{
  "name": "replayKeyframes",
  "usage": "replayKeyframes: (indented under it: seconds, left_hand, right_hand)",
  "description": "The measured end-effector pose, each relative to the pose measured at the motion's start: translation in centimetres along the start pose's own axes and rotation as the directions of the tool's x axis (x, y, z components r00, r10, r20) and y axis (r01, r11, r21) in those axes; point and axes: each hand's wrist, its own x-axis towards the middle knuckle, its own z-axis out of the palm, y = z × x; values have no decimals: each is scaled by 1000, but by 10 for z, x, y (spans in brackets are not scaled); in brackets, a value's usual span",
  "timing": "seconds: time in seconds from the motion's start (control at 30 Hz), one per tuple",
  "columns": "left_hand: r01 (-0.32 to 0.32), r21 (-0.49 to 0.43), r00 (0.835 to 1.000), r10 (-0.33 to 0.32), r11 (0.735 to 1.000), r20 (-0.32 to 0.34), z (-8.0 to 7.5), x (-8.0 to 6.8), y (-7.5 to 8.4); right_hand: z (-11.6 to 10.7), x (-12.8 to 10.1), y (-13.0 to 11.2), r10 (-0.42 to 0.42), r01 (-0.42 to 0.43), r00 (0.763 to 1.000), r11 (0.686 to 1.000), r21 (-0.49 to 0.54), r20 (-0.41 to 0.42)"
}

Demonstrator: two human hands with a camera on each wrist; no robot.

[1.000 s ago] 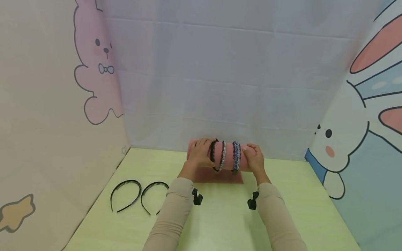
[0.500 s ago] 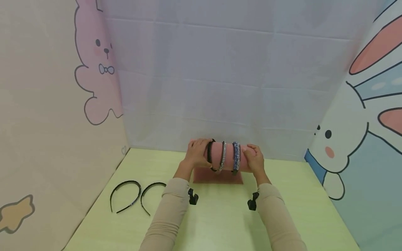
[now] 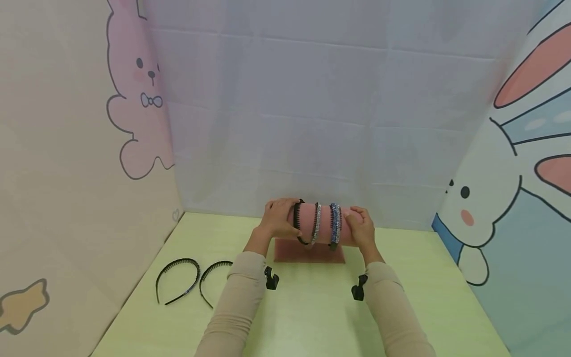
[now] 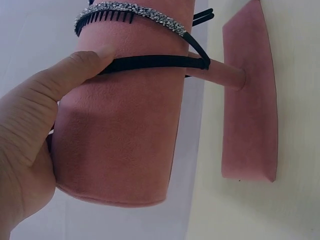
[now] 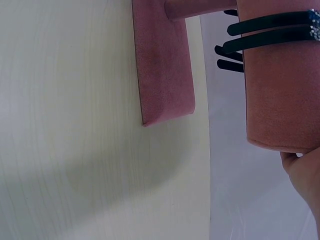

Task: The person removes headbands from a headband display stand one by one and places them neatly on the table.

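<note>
A pink velvet roll stand [image 3: 324, 221] sits on its pink base [image 3: 310, 254] at the back of the green table [image 3: 312, 312]. A black toothed headband [image 3: 297, 223], a silver one [image 3: 316, 223] and a blue one [image 3: 335, 225] ride on the roll. My left hand [image 3: 285, 222] wraps the roll's left end. In the left wrist view its thumb [image 4: 92, 62] presses the black headband [image 4: 155, 62] against the roll [image 4: 125, 140], below the silver headband [image 4: 130, 10]. My right hand [image 3: 360, 227] grips the right end; its wrist view shows only skin [image 5: 306, 170] under the roll [image 5: 282, 85].
Two more black headbands [image 3: 177, 277] [image 3: 213, 280] lie flat on the table at the left. Printed backdrop panels close in the back and both sides. The roll's base [image 5: 162, 65] stands close to the table's rear edge.
My left hand has drawn the black toothed headband a little to the left along the roll, widening its gap from the silver one. My right hand has stayed put.
</note>
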Motion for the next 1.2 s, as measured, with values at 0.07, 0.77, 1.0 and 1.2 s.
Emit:
replayKeyframes:
  seconds: [0.07,0.77,1.0,1.2]
  left_hand:
    - [9,-8,1000,-9,1000,11,-1,1,-1]
    - [49,38,998,-51,998,46,-4,4,-7]
    - [96,-53,994,-92,994,63,-6,0,-9]
    - [118,-103,992,-113,988,59,-6,0,-13]
  right_hand:
    - [0,0,1,1,-1,1000,1000,6,8]
    - [1,0,0,3,-3,1000,1000,1,16]
    - [1,1,0,-3,3,1000,1000,-2,10]
    - [1,2,1,-18,18,1000,1000,3,6]
